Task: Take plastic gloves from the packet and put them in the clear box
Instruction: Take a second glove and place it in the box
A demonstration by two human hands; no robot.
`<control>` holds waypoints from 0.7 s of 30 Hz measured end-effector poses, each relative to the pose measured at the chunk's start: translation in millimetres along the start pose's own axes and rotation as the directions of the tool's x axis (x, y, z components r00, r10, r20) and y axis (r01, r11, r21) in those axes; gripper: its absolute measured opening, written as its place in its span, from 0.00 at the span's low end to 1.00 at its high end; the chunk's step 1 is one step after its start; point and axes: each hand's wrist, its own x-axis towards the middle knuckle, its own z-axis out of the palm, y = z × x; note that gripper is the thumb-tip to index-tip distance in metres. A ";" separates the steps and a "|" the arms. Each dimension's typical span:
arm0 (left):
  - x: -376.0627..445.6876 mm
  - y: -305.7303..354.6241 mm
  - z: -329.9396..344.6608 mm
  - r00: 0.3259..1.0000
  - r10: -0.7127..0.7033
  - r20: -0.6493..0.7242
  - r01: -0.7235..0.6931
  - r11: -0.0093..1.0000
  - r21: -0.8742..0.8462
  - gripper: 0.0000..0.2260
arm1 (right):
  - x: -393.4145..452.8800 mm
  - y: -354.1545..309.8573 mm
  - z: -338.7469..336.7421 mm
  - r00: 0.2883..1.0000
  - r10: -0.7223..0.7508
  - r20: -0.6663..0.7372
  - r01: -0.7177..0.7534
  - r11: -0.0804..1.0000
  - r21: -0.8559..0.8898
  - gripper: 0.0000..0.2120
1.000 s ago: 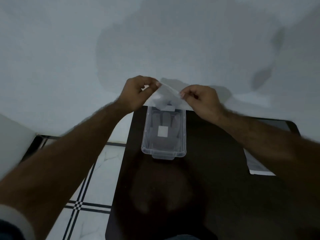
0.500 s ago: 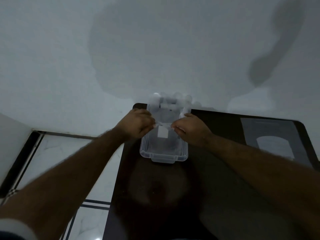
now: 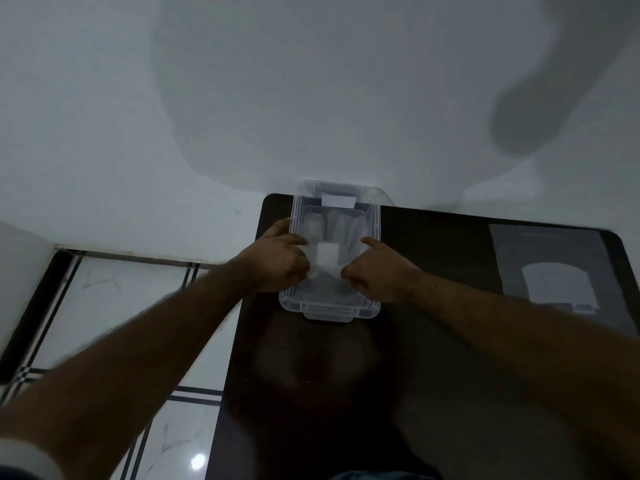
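The clear box [image 3: 375,216] stands open at the far left corner of the dark table [image 3: 433,341]. A thin see-through plastic glove [image 3: 346,227] lies spread inside it, its fingers pointing toward the wall. My left hand [image 3: 277,263] is at the box's left side and my right hand [image 3: 379,273] at its right side. Both reach inside and pinch the glove's near edges low in the box. The glove packet [image 3: 550,268] lies flat near the table's far right corner.
A white wall rises right behind the table's far edge. White floor tiles [image 3: 121,306] with dark lines lie to the left of the table. A small white label [image 3: 327,256] shows in the middle of the box.
Both hands came down from above the box's far end and lowered the stretched glove into the box. The view tilted up, so the packet on the right shows more fully.
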 end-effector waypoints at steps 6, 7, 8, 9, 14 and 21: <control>6.7 3.8 -9.2 0.961 -0.017 0.276 0.021 1.000 -0.014 0.21 | 7.2 -0.3 -8.5 0.978 -0.097 0.182 0.107 0.993 -0.042 0.16; 6.8 3.9 -8.1 0.956 -0.014 0.294 0.020 1.000 -0.016 0.24 | 9.7 0.1 -10.8 0.971 -0.110 0.210 0.120 0.992 -0.035 0.17; 6.6 3.7 -6.8 0.951 -0.013 0.310 0.017 1.000 -0.010 0.28 | 13.3 1.3 -12.5 0.968 -0.122 0.218 0.131 0.991 -0.027 0.20; 6.0 3.9 -5.9 0.947 -0.012 0.322 0.010 1.000 0.009 0.32 | 17.2 2.5 -14.0 0.971 -0.131 0.200 0.138 0.990 -0.019 0.22; -0.2 13.2 -7.2 0.963 0.010 0.268 -0.047 0.990 0.132 0.42 | 48.6 10.2 -10.6 0.994 -0.063 -0.088 0.060 0.998 -0.036 0.26; -2.9 31.5 -3.9 0.972 -0.023 0.233 -0.021 0.983 0.182 0.44 | 77.0 3.1 -15.3 0.996 0.088 0.031 -0.080 0.978 -0.190 0.34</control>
